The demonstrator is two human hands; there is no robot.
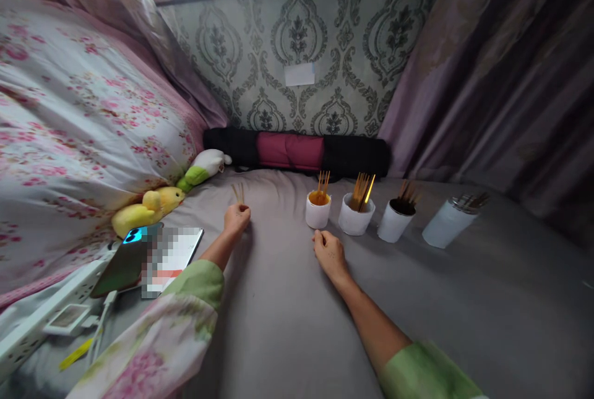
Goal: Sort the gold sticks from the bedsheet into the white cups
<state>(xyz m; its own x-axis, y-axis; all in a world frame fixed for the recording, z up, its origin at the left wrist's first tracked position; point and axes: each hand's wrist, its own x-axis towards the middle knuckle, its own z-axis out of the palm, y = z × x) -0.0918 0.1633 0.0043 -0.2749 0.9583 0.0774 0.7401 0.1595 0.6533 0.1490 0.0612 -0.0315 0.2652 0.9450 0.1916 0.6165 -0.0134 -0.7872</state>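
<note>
Four white cups (356, 224) already hold sticks (361, 190); left of the leftmost cup (317, 217), the left hand (237, 218) grips loose sticks (242, 193); the right hand's (330, 253) grip, at that cup's near side, I cannot tell.

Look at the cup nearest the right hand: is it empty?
No, the white cup has something in it: several thin sticks poke up out of its top.
</note>
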